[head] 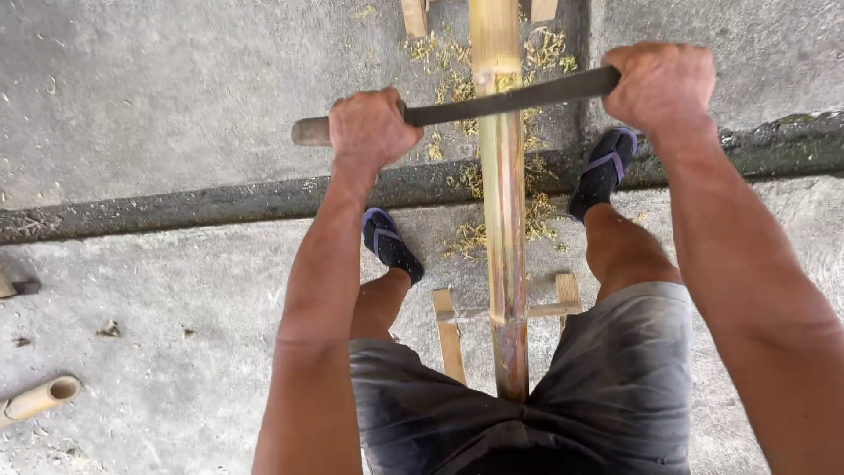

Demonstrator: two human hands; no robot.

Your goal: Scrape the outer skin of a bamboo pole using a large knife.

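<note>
concrete floor (176, 290), bamboo pole (503, 220) lengthwise away, blade (510, 101) crosswise, left hand (369, 127), right hand (661, 84) fists gripping its ends

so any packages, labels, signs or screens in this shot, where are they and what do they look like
None in view: only the left hand and right hand gripping a dark long blade laid across a yellow-green bamboo pole, with shavings on the grey concrete floor.
</note>
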